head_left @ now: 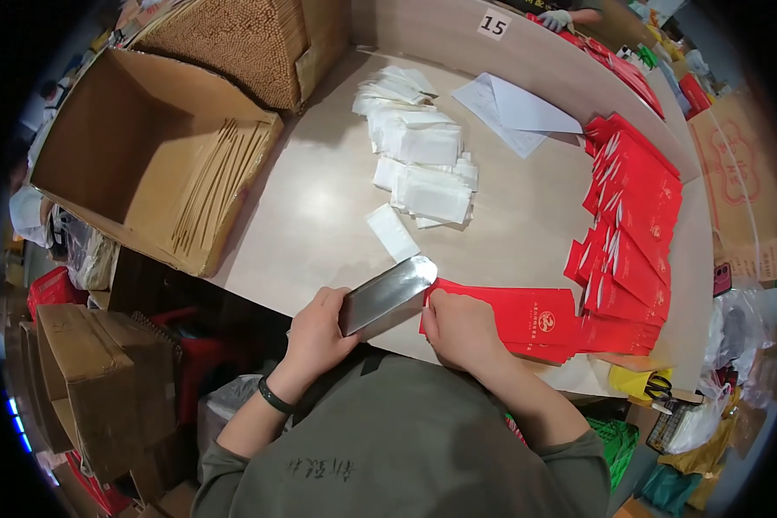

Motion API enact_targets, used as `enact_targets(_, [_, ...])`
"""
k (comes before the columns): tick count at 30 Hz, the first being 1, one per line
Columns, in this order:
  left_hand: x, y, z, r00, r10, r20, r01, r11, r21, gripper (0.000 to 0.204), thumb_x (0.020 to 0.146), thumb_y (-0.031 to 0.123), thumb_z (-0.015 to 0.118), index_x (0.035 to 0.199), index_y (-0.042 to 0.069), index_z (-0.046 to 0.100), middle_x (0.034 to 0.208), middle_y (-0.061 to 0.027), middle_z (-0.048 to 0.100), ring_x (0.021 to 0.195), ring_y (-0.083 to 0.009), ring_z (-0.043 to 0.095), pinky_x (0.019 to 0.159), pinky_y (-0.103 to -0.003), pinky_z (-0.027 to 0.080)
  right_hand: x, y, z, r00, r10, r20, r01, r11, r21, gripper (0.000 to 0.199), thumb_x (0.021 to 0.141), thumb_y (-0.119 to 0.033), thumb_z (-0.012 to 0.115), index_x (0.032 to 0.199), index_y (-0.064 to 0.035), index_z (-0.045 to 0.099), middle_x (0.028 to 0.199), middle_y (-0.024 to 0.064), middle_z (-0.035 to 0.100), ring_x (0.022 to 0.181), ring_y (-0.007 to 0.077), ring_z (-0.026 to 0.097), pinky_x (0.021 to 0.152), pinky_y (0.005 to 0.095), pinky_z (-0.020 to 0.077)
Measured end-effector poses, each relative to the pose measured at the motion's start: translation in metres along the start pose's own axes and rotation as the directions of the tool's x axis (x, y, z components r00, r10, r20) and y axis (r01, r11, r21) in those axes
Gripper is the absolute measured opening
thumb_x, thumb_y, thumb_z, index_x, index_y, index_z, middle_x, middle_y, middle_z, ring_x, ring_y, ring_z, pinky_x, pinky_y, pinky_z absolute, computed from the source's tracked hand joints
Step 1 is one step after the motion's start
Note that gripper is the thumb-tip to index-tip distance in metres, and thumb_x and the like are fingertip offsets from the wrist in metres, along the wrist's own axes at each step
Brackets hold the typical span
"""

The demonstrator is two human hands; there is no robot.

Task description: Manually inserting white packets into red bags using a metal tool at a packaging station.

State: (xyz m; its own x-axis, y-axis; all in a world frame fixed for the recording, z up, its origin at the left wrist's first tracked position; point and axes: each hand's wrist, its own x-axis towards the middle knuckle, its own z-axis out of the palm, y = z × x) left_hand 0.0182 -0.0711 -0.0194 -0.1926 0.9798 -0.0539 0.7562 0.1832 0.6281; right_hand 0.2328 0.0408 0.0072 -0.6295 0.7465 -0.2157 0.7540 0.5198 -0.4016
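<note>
My left hand (321, 332) is closed around the near end of a shiny metal trough (388, 295), open on top with a rounded far end. That tip points to the right, up against the edge of a red paper sleeve (527, 312). My right hand (464, 328) pinches the left end of this sleeve, which lies with others under it at the table's near edge. Just beyond the trough's tip rests a single white packet (392, 231). Several stacks of similar white packets (427, 142) lie farther back. On the right, red sleeves (634, 233) are piled in overlapping rows.
A cardboard box (121, 138) holding several thin wooden sticks (220, 186) stands at the left, beside a box packed with sticks (224, 43). White paper sheets (514, 108) lie near the raised back partition (423, 26). Scissors (659, 385) sit at the lower right. A co-worker's gloved hand (555, 19) shows beyond.
</note>
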Motion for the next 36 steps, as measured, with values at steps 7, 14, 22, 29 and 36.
enact_targets(7, [0.009, -0.019, -0.033, 0.955, 0.162, 0.249, -0.189, 0.978, 0.088, 0.070, 0.072, 0.027, 0.084, 0.132, 0.008, 0.052, 0.103, -0.0138, 0.062, 0.096, -0.0354, 0.063, 0.079, -0.042, 0.052, 0.014, -0.004, 0.003, 0.993, 0.119, 0.021, -0.121, 0.973, 0.199, 0.020, 0.082, -0.022, 0.061, 0.080, -0.0020, 0.063, 0.070, 0.0170, 0.066, 0.071, 0.0380, 0.066, 0.067, 0.0486, 0.0515])
enact_targets(14, [0.054, -0.019, -0.037, 0.824, 0.561, -0.076, -0.562, 0.827, 0.020, 0.058, 0.072, 0.032, 0.084, 0.119, 0.006, 0.062, 0.106, -0.0154, 0.064, 0.101, -0.0362, 0.062, 0.084, -0.043, 0.051, 0.019, -0.004, -0.002, 0.997, -0.067, -0.037, 0.073, 0.977, 0.198, 0.022, 0.084, -0.025, 0.065, 0.079, -0.0038, 0.066, 0.071, 0.0173, 0.065, 0.070, 0.0379, 0.065, 0.064, 0.0472, 0.0507])
enact_targets(22, [0.086, -0.176, -0.149, 0.896, -0.312, -0.316, 0.391, 0.891, 0.229, 0.023, 0.084, 0.015, 0.072, 0.099, -0.002, 0.064, 0.087, -0.0209, 0.069, 0.084, -0.0373, 0.068, 0.074, -0.043, 0.053, 0.097, 0.005, 0.025, 0.968, -0.122, -0.220, 0.082, 0.980, -0.182, 0.019, 0.085, -0.024, 0.068, 0.086, -0.0054, 0.067, 0.088, 0.0172, 0.066, 0.083, 0.0367, 0.065, 0.073, 0.0485, 0.0512])
enact_targets(29, [0.094, -0.179, -0.156, 0.937, -0.291, -0.193, 0.315, 0.943, 0.110, 0.018, 0.083, 0.011, 0.071, 0.092, -0.001, 0.064, 0.085, -0.0209, 0.069, 0.081, -0.0354, 0.067, 0.074, -0.042, 0.053, 0.072, -0.013, -0.017, 0.879, -0.408, -0.245, 0.417, 0.909, -0.017, 0.010, 0.084, -0.014, 0.068, 0.080, -0.0062, 0.063, 0.083, 0.0121, 0.061, 0.083, 0.0336, 0.062, 0.070, 0.0440, 0.0517])
enact_targets(36, [0.089, -0.189, -0.143, 0.890, -0.238, -0.388, 0.332, 0.923, 0.194, 0.019, 0.090, 0.010, 0.064, 0.105, -0.001, 0.060, 0.093, -0.0205, 0.068, 0.082, -0.0352, 0.065, 0.076, -0.042, 0.052, 0.030, -0.023, -0.007, 0.807, -0.591, -0.017, 0.587, 0.804, -0.092, 0.015, 0.077, -0.011, 0.071, 0.088, -0.0058, 0.061, 0.085, 0.0094, 0.058, 0.082, 0.0307, 0.059, 0.073, 0.0422, 0.0483])
